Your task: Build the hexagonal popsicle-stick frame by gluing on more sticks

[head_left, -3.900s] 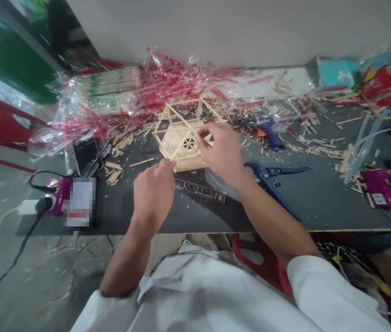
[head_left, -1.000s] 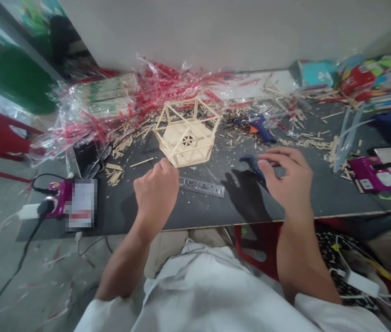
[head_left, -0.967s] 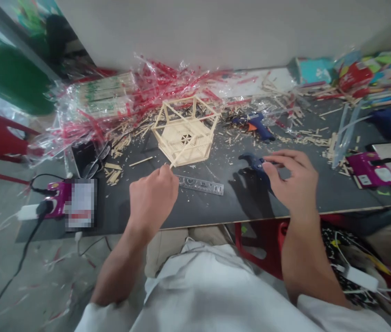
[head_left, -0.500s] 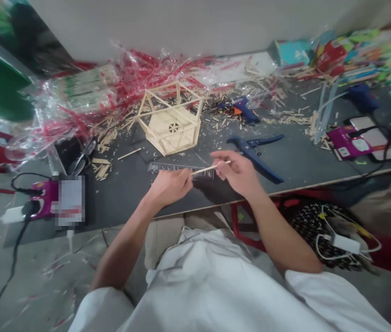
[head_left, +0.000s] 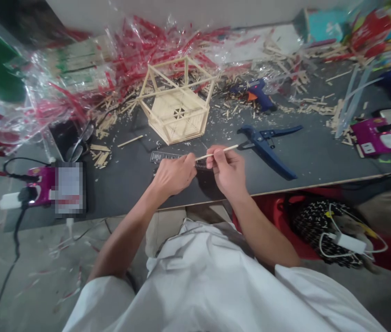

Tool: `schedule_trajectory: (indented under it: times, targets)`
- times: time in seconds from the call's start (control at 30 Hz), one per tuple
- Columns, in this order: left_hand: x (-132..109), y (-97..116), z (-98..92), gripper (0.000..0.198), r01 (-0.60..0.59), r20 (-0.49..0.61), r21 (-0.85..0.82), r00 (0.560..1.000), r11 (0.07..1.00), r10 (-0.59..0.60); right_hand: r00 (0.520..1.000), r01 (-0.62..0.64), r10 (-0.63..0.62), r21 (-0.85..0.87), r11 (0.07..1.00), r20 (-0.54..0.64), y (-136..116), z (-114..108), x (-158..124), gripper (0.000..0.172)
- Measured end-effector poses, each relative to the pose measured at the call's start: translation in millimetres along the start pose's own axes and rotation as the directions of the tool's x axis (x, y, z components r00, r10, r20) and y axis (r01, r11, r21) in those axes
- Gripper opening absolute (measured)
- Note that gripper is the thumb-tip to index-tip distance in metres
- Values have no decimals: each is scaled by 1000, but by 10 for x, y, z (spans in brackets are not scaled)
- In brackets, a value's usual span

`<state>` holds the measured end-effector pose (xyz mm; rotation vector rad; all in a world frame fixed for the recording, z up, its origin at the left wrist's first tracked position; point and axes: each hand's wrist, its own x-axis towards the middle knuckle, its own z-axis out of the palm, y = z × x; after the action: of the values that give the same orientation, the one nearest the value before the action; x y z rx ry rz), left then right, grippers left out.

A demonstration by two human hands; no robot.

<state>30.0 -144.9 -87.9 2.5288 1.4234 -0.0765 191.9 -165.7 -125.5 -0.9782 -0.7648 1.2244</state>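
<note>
A thin wooden stick (head_left: 230, 148) spans my two hands above the front of the table. My left hand (head_left: 177, 172) is closed on its left end, and my right hand (head_left: 227, 167) pinches it near the middle between thumb and fingers. Beneath the hands lies a dark ruler (head_left: 156, 157), partly covered by them. Behind it stands a hexagonal frame (head_left: 177, 131) of pale sticks with a slatted base. Right of my right hand, a blue cutter (head_left: 266, 150) rests with its handles apart.
A blue glue gun (head_left: 262, 97) lies behind the cutter among stick offcuts. Red and clear plastic wrapping (head_left: 140, 50) heaps along the back. Purple power blocks with cables flank both sides, the left one (head_left: 41, 184) near a pixelated device (head_left: 69, 189). A single stick (head_left: 130, 141) lies left of the frame.
My right hand has closed its fingers round the stick, where before they were looser and more spread. The view has shifted, so the table items sit higher in the picture.
</note>
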Motion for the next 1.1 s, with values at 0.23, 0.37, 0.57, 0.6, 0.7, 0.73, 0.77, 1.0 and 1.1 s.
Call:
schedule_trajectory:
  times: [0.23, 0.37, 0.57, 0.6, 0.7, 0.73, 0.77, 1.0, 1.1]
  targets:
    - [-23, -38, 69, 32, -63, -87, -113, 995, 992, 54, 997, 73, -73, 32, 997, 8, 17, -5, -19, 35]
    - [-31, -18, 78, 33, -62, -115, -135, 992, 989, 47, 998, 62, -62, 16, 998, -28, 13, -3, -12, 40]
    - [-107, -93, 116, 37, -67, -208, -99, 977, 993, 45, 997, 48, -49, -11, 999, -60, 24, -4, 27, 44]
    - [-127, -120, 123, 36, -58, -231, -88, 972, 994, 37, 998, 35, -37, -43, 998, -45, 8, -27, 30, 45]
    - [-179, -200, 143, 30, -35, -293, -78, 956, 996, 11, 998, 25, -5, -293, 956, 68, -131, -204, 53, 46]
    - [-191, -220, 148, 29, -33, -311, -86, 950, 996, 4, 994, 63, -18, -420, 905, 110, -209, -309, 71, 45]
    - [-199, -236, 152, 29, -28, -329, -97, 944, 995, -6, 988, 137, -73, -562, 815, 136, -300, -436, 98, 45]
    - [-208, -233, 140, 35, 70, -382, -139, 917, 988, -118, 931, 348, -70, -930, -119, 357, -863, -1441, 338, 86]
    - [-212, -215, 118, 36, 104, -350, -167, 923, 980, -158, 929, 371, 88, -905, -210, 360, -916, -1615, 362, 82]
